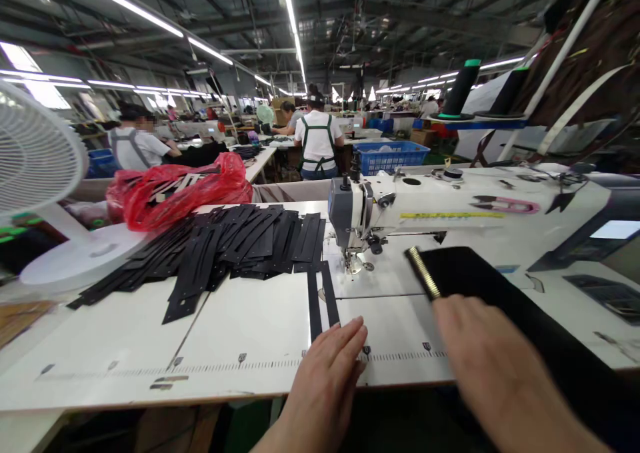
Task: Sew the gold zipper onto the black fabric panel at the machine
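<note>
A flat black slotted piece (328, 300) lies on the white sewing table in front of the sewing machine's needle area (353, 263). My left hand (330, 366) rests over its near end, with the fingers stretched out. To the right, my right hand (493, 353) is closed at the edge of a black fabric panel (465, 266), beside a gold zipper (423, 271) along that edge. The hand is slightly blurred and its fingertips are hidden. The panel stretches away to the right under my forearm and past the table's front edge.
A heap of black slotted pieces (250, 240) covers the table's left part. Behind it sits a red plastic bag (185, 190); a white fan (40, 173) stands far left. Thread cones (460, 90) rise at right. Beyond are a blue crate (390, 156) and people at work.
</note>
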Demonstrator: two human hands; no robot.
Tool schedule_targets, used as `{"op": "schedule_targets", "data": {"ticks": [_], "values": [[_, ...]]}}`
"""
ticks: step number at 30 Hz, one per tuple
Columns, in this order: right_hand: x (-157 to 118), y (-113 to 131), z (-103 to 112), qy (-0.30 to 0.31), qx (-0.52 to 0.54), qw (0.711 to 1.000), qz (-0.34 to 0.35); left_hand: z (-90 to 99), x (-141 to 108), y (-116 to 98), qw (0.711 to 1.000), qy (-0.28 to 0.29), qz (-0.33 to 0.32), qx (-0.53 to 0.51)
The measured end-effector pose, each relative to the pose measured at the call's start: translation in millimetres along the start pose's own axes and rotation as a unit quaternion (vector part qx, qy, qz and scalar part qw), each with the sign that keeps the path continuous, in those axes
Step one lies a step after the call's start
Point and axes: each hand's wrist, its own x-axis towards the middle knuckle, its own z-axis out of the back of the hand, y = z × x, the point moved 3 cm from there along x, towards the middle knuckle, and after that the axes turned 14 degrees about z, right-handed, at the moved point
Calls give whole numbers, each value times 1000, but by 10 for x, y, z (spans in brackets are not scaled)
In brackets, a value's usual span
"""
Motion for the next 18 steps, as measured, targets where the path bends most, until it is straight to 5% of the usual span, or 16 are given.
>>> {"op": "schedule_targets", "data": {"ticks": [3,5,9,12,15,18], "values": [[165,461,-491,35,140,989,6,-150,55,40,999,33,32,18],[171,474,-637,27,180,983,4,-234,89,64,996,76,38,38],[-76,-54,-648,-27,162,983,-85,-292,221,8,990,121,37,66],[-349,-427,-735,38,40,984,-170,-317,385,-75,989,121,43,74],[-500,-516,-873,84,60,973,-206,-354,519,-115,986,140,27,87],[-485,-451,-886,36,101,971,-212,-348,565,-96,982,165,11,93]]}}
